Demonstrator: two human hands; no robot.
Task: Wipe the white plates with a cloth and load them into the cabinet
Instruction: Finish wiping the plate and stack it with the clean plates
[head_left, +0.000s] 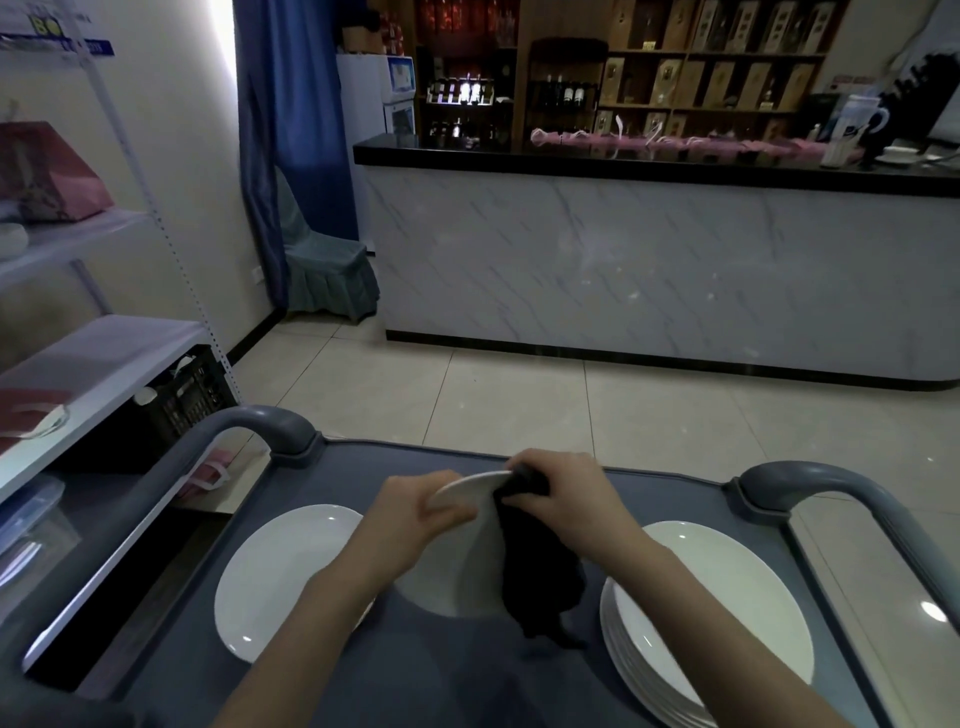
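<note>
White plate (467, 545), tilted on edge above the grey cart (441, 686) — the left hand (415, 506) grips its rim to steady it while the right hand (563, 491) pinches a dark cloth (535, 571) over the far edge; a stack (727, 597) waits right.

I see a strip of bare cart top (441, 670) between the single plate (280, 577) on the left and the plate stack (727, 597) on the right; raised handles (260, 421) wall both sides
</note>
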